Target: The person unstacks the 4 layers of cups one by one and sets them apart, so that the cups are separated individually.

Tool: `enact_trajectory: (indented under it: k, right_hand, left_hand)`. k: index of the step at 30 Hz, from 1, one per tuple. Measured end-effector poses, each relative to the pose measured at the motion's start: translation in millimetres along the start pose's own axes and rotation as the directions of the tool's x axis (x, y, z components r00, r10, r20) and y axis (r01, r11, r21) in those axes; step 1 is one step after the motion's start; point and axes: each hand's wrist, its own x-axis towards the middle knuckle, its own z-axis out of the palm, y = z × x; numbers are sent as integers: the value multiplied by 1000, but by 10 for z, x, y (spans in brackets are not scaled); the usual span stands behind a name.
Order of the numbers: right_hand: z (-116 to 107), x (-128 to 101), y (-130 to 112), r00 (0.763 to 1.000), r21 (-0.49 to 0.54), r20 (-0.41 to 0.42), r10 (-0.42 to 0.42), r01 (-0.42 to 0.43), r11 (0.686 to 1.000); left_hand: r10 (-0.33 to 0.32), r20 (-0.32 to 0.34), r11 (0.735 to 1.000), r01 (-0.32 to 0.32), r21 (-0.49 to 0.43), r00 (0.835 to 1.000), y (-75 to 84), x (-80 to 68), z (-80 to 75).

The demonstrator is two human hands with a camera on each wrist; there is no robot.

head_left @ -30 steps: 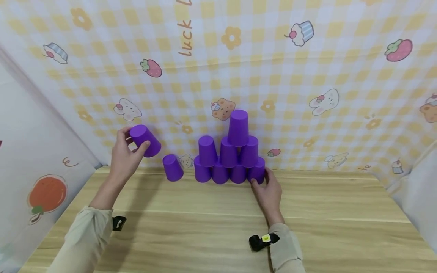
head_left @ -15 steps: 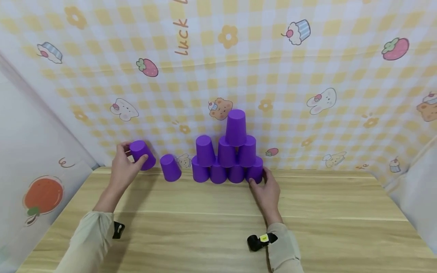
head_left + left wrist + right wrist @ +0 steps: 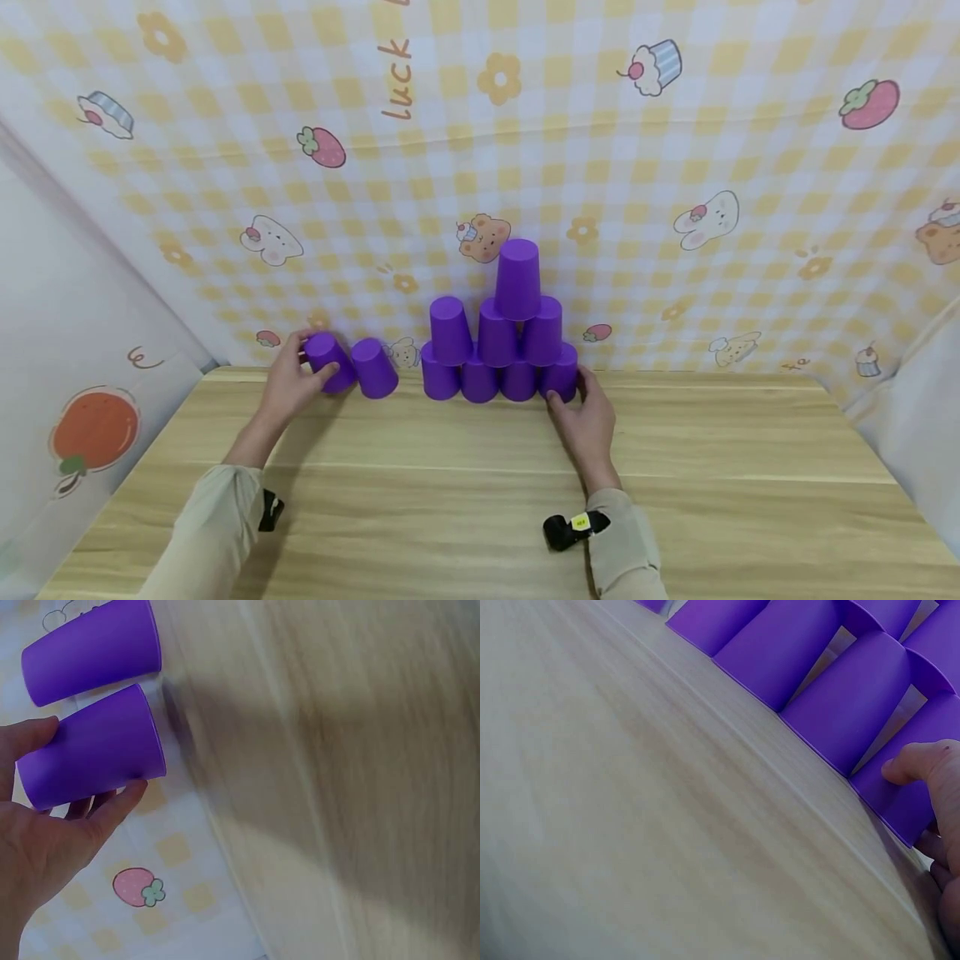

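My left hand (image 3: 292, 385) grips an upside-down purple cup (image 3: 94, 750), thumb on one side and fingers on the other. Just right of it a second purple cup (image 3: 375, 368) stands inverted on the table. A stack of inverted purple cups rises in the middle: several in the bottom row, three above, and a single top cup (image 3: 518, 279) over the right-hand pair. My right hand (image 3: 588, 421) holds the bottom row's rightmost cup (image 3: 907, 784), with the thumb on its near face and the fingers behind.
The wooden table (image 3: 450, 500) ends at a checked cloth backdrop (image 3: 600, 150) close behind the cups. A gap separates the left pair of cups from the stack. White cloth (image 3: 60, 292) hangs at the left side.
My left hand has lowered its cup from above the table, then brought it right, close beside the lone standing cup. The right hand and the stack have stayed in place.
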Motion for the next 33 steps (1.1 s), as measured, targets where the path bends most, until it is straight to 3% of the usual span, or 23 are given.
enact_trajectory:
  k: [13, 28, 33]
  right_hand:
    - [2, -3, -15, 1000, -6, -14, -8, 8, 1000]
    - [-15, 1, -14, 999, -18, -27, -30, 29, 999]
    - [-6, -10, -19, 1000, -22, -9, -2, 2, 1000]
  left_hand:
    - [-47, 73, 999, 49, -20, 996, -143, -23, 87]
    - [-71, 121, 997, 72, -1, 990, -145, 0, 67]
    - [-103, 170, 995, 101, 20, 980, -156, -38, 55]
